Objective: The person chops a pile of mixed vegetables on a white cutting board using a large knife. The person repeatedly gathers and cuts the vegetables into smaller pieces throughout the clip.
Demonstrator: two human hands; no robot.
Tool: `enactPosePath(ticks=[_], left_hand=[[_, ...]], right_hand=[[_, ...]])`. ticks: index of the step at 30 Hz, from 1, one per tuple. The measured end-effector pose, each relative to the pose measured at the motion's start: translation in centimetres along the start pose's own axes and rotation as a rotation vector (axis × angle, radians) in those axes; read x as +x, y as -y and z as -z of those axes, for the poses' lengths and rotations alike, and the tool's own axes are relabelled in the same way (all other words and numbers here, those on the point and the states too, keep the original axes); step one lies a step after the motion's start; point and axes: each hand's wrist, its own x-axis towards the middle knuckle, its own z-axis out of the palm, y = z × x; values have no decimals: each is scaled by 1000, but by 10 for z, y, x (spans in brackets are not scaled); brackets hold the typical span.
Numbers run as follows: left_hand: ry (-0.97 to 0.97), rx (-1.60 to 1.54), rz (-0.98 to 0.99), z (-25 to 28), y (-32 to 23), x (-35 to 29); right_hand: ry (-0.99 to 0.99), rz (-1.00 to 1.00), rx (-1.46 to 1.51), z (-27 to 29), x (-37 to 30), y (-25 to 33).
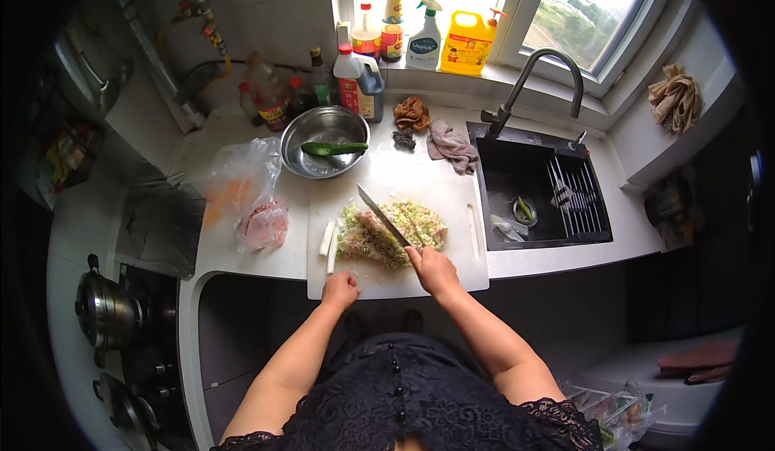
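My right hand [433, 270] is closed round the handle of a kitchen knife [383, 215], its blade slanting up to the left across a heap of finely chopped pale green and pinkish food [416, 223]. The heap lies on a white cutting board [387, 283]. At the board's front left my left hand [341, 289] is closed, its fingers curled in. Whether it grips anything is hidden. Just beyond it lie white stalk pieces [326, 238], which look like scallion, along the heap's left side.
Behind the board stands a steel bowl [303, 159] with a cucumber [333, 149]. Clear plastic bags [242, 173] and wrapped pink meat [264, 227] lie left. A crumpled cloth [454, 146] is near the black sink [508, 181]. A pot [109, 310] stands far left.
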Motion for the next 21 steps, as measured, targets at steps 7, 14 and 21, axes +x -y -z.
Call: enactPosePath(ticks=[7, 14, 21], left_hand=[[-35, -19, -6, -5, 3, 2], [-38, -11, -3, -6, 3, 1], [-2, -15, 34, 0, -3, -3]], right_hand=[[51, -43, -40, -13, 3, -2], [24, -40, 3, -4, 1, 4], [47, -74, -46, 9, -4, 5]])
